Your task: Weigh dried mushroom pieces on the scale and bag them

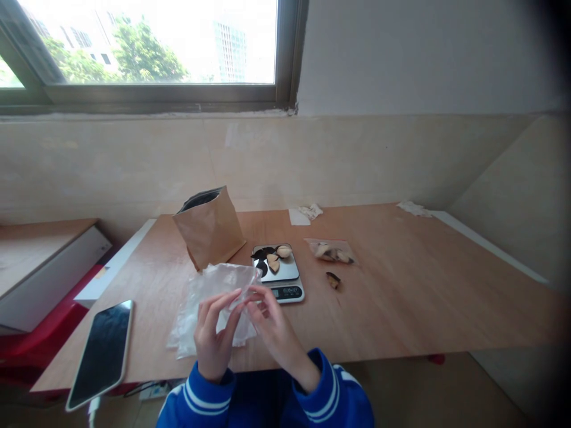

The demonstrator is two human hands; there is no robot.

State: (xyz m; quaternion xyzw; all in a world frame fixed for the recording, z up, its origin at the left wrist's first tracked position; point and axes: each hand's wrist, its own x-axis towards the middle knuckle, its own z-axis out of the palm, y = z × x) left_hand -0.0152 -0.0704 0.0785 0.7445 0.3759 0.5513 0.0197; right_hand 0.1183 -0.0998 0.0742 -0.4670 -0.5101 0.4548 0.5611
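Two hands: the left hand and the right hand each pinch a clear plastic bag between thumb and fingers, low over the tabletop's near edge.
Spare bags: more clear bags lie spread beneath and beside the left hand.
Scale: just beyond the right hand sits a kitchen scale, bearing dark pieces and pale pieces; plastic and fingers hide its near left corner, and its reading is too small to tell.
Paper bag: a brown paper bag stands with its mouth open, behind the clear bags.
Right of scale: a filled packet lies flat, a loose brown piece nearer.
Back edge: a white card touches crumpled tissue; another white scrap lies farther right.
Phone: dark-screened, the phone rests at the left corner, a white cable plugged in.
Surface: brown wooden tabletop.
Room: beige-and-white wall, window showing trees and buildings; at left, a wooden-topped unit above something red.
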